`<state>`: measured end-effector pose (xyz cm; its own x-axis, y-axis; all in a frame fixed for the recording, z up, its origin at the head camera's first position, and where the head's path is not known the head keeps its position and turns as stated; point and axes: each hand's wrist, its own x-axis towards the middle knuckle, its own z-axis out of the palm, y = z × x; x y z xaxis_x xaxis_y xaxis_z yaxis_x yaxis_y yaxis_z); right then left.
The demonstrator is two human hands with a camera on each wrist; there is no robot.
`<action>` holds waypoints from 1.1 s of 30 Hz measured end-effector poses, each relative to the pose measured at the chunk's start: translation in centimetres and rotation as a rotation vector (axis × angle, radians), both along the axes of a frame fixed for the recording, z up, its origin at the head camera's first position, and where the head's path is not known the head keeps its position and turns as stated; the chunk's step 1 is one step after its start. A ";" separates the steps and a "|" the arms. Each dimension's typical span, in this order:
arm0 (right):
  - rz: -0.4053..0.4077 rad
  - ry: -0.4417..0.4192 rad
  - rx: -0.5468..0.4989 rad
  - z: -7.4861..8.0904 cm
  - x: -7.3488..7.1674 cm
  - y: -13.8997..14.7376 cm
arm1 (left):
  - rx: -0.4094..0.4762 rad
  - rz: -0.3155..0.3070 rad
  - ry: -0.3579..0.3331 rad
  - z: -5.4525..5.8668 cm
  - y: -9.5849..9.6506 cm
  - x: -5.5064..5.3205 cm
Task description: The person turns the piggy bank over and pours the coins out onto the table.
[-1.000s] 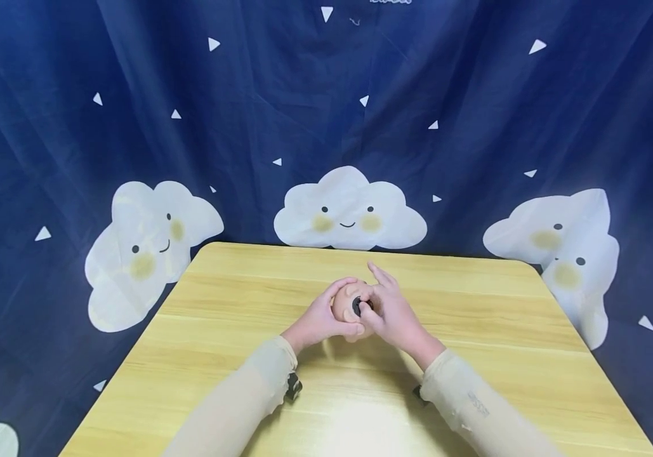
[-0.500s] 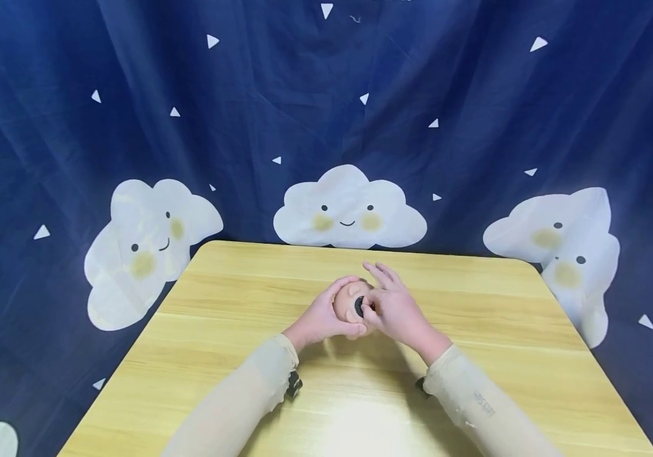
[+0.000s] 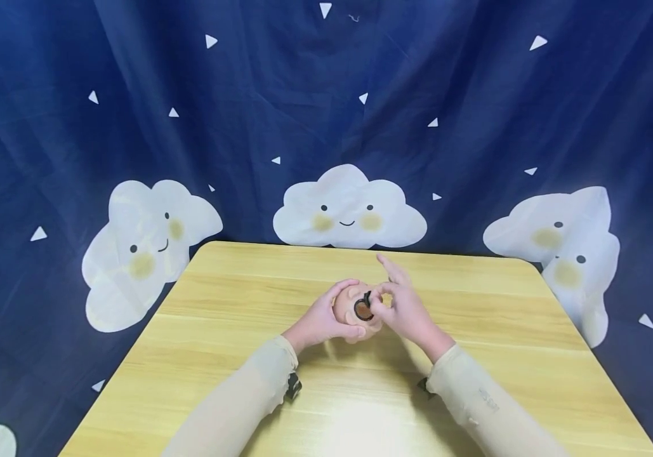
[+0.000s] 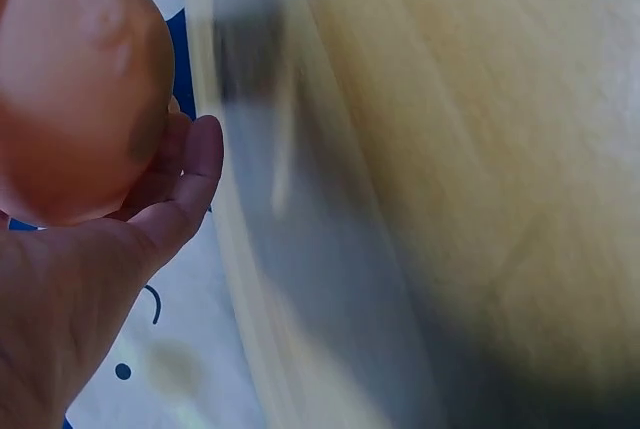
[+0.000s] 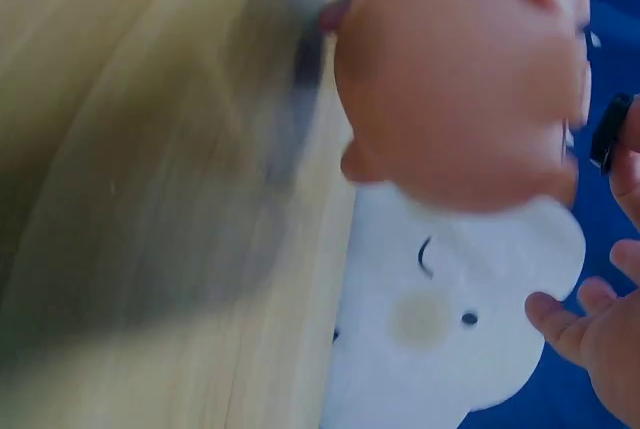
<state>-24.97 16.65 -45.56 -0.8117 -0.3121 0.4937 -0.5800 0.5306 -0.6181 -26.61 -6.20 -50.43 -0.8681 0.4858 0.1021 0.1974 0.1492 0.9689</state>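
Observation:
A round pink piggy bank [image 3: 343,307] is held over the table, its underside turned up with a round, black-rimmed hole [image 3: 363,310] showing brown inside. My left hand [image 3: 319,321] grips its left side, the thumb near me and the fingers round the far side. In the left wrist view the bank's smooth body [image 4: 75,89] rests against the hand. My right hand [image 3: 405,310] pinches a small black plug [image 5: 608,132] between thumb and forefinger, apart from the bank. Its other fingers are spread away.
Under the hands lies a light wooden table [image 3: 246,298] with rounded far corners. A dark blue curtain [image 3: 246,82] with white clouds and triangles hangs behind it. Dark wrist devices [image 3: 293,386] sit below the sleeves.
The black plug has come out of the bank's underside, baring the hole. My right hand has moved slightly right with it. The left hand keeps its grip in nearly the same place.

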 end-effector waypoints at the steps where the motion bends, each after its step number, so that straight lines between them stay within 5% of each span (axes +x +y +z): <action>1: -0.031 -0.032 -0.020 0.1 -0.2 0.3 | -0.004 0.003 0.000 0.0 -0.1 0.0; 9: -0.224 -0.208 -0.106 -0.2 -1.9 5.1 | 0.001 0.029 -0.012 0.1 -0.6 0.1; 16: -0.360 -0.241 -0.013 -1.5 -3.5 10.0 | -0.007 0.040 -0.017 0.2 -0.9 0.1; 25: -0.391 -0.294 0.151 -4.0 -5.0 16.2 | -0.013 0.051 -0.025 0.2 -1.1 0.4; 33: -0.375 -0.391 0.273 -5.4 -4.9 18.0 | -0.009 0.051 -0.031 0.4 -1.2 0.5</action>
